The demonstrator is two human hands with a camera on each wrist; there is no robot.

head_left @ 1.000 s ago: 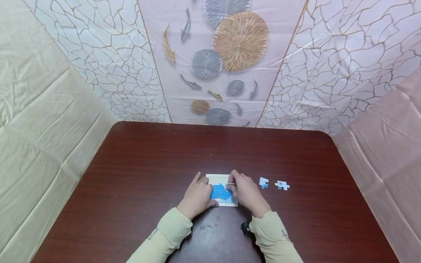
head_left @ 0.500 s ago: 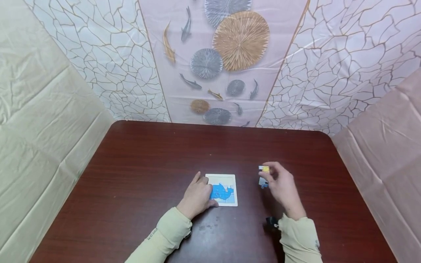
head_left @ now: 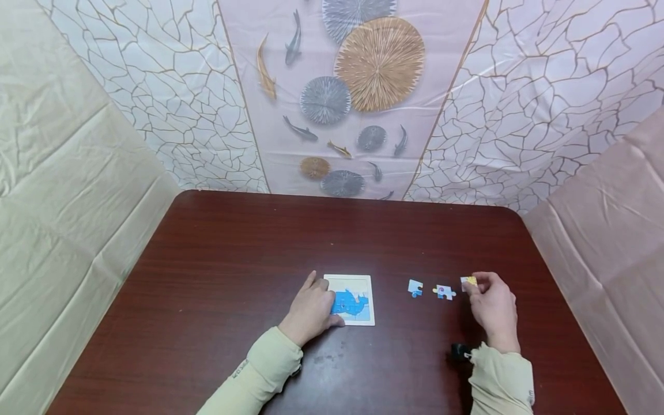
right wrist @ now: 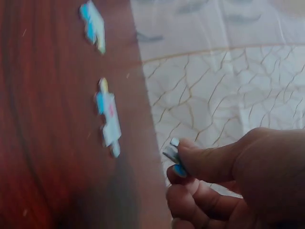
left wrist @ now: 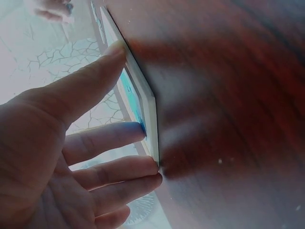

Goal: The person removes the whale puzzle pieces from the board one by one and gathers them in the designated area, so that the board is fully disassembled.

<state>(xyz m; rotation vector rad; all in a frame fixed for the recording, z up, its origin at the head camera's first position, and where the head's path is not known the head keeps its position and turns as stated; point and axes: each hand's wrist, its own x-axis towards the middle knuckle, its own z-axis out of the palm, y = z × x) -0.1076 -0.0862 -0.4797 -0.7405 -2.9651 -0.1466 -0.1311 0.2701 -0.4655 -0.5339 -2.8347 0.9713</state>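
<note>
Right of board (head_left: 372, 308) | puzzle piece (head_left: 469, 281) partly hidden by right grip (head_left: 495, 308)

1. Reddish-brown worktop (head_left: 233, 248), rounded far corners, shiny near edge.
2. Pinkish backdrop panel (head_left: 358, 124) behind it: round discs (head_left: 381, 63), little fish (head_left: 294, 37). White crackle panels (head_left: 171, 92) either side, pretty fancy.
3. Creased cream cloth (head_left: 57, 213) left, pinkish cloth (head_left: 607, 213) right.

The puzzle tray (head_left: 358, 277) is white around a blue whale (head_left: 353, 303), and the rightmost jigsaw piece (head_left: 468, 282) shows white and yellow. Dark grain streaks the reddish-brown tabletop (head_left: 249, 248); gold-brown crackle lines vein the white backdrop cloth (head_left: 171, 75).
</note>
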